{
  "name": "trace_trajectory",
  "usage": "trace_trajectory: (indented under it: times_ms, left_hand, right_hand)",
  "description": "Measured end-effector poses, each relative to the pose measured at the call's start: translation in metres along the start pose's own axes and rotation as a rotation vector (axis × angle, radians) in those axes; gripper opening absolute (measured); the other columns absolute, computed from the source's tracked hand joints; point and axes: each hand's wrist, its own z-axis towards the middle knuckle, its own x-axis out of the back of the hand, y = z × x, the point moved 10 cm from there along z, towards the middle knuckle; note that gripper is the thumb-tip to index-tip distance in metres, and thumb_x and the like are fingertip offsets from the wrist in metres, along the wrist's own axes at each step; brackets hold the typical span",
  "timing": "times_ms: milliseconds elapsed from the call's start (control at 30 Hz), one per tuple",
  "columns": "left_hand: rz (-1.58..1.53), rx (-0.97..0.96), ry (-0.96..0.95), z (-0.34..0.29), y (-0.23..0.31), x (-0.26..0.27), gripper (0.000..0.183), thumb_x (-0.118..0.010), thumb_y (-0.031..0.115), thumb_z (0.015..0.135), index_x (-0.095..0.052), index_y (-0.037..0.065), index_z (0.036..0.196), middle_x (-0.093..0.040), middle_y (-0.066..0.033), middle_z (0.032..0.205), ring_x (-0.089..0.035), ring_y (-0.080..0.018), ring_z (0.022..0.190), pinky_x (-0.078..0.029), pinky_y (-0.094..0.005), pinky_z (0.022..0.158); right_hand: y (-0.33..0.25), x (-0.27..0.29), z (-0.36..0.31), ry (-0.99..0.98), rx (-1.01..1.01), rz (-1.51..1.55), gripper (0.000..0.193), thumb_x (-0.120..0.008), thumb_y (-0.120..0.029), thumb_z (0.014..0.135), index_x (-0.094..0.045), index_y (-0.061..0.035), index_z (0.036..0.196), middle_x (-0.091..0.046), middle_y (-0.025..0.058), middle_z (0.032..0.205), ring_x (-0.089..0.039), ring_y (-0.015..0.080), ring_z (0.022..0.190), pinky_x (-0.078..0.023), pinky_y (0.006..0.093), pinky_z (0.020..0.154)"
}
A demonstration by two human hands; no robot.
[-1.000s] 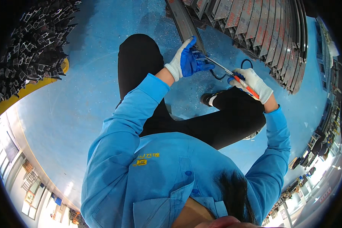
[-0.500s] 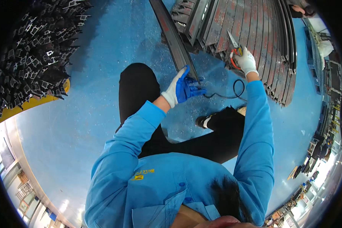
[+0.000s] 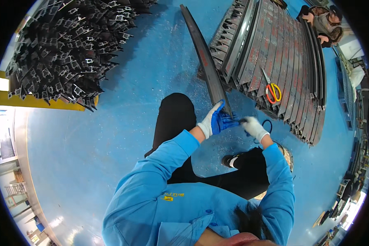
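My left hand (image 3: 215, 120), in a white glove with a blue palm, grips the near end of a long dark metal profile (image 3: 209, 69). The profile slants away toward the far side. Close to that end, my right hand (image 3: 256, 128), gloved in white, has its fingers pinched on a thin black cord (image 3: 270, 124), which curls behind it. The pinched part is small and partly hidden by the fingers. Scissors (image 3: 270, 85) with red and yellow handles lie on the stacked profiles (image 3: 276, 57), beyond my right hand, blades pointing away.
To the far left, a big pile of black profiles (image 3: 69, 49) shows its cut ends above a yellow support (image 3: 41, 101). Small shavings dot the blue floor (image 3: 90, 143). A person (image 3: 328, 24) is at the far right behind the stack. My knee (image 3: 177, 110) rises beside the profile.
My right hand has let go of the scissors on the stack and come to the cord by the profile's end. My left hand still grips the profile. The view has shifted.
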Motion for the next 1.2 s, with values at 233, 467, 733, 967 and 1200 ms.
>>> trace_trajectory:
  times_ms: [233, 467, 733, 967, 1200]
  left_hand:
    - [0.122, -0.113, -0.04, 0.01, 0.0, 0.005, 0.055, -0.059, 0.041, 0.086, -0.05, 0.0, 0.122, -0.059, -0.0219, 0.11, -0.06, -0.0325, 0.097, -0.051, -0.0407, 0.086]
    - [-0.337, 0.36, -0.293, 0.02, -0.031, 0.014, 0.037, -0.058, 0.03, 0.087, -0.06, 0.002, 0.112, -0.066, -0.0115, 0.096, -0.063, -0.0235, 0.086, -0.052, -0.032, 0.078]
    - [-0.009, -0.219, -0.031, -0.005, 0.049, -0.01, 0.042, -0.056, 0.039, 0.088, -0.061, 0.003, 0.109, -0.065, -0.0108, 0.095, -0.061, -0.0229, 0.083, -0.048, -0.0302, 0.077]
    - [0.193, -0.469, -0.088, 0.0, 0.099, -0.02, 0.047, -0.052, 0.049, 0.089, -0.061, 0.007, 0.107, -0.064, -0.0079, 0.099, -0.059, -0.0197, 0.087, -0.046, -0.0319, 0.078]
    - [0.14, -0.301, -0.213, -0.003, 0.012, -0.067, 0.038, -0.053, 0.046, 0.09, -0.063, 0.011, 0.101, -0.064, -0.0054, 0.095, -0.058, -0.02, 0.082, -0.047, -0.0329, 0.076]
  right_hand:
    - [-0.133, 0.043, -0.004, 0.549, 0.32, 0.085, 0.033, -0.057, -0.031, 0.081, -0.063, -0.001, 0.093, -0.067, 0.0145, 0.081, -0.063, 0.0314, 0.075, -0.049, 0.0347, 0.068]
    - [-0.186, 0.0, 0.038, 0.387, 0.17, -0.63, 0.042, -0.061, -0.035, 0.069, -0.06, 0.003, 0.088, -0.066, 0.0193, 0.082, -0.062, 0.0399, 0.082, -0.049, 0.0426, 0.07]
    - [-0.2, 0.046, -0.075, 0.516, 0.24, -0.644, 0.032, -0.06, -0.029, 0.068, -0.06, 0.0, 0.081, -0.065, 0.0181, 0.077, -0.062, 0.0374, 0.072, -0.049, 0.041, 0.067]
    - [-0.161, 0.006, -0.169, 0.572, 0.357, -0.685, 0.034, -0.065, -0.03, 0.067, -0.052, -0.0016, 0.078, -0.06, 0.0156, 0.065, -0.057, 0.0365, 0.057, -0.046, 0.0417, 0.056]
    - [-0.092, -0.003, -0.24, 0.634, 0.301, -0.632, 0.037, -0.069, -0.023, 0.063, -0.051, -0.0005, 0.087, -0.059, 0.0137, 0.064, -0.058, 0.0349, 0.056, -0.046, 0.0399, 0.055]
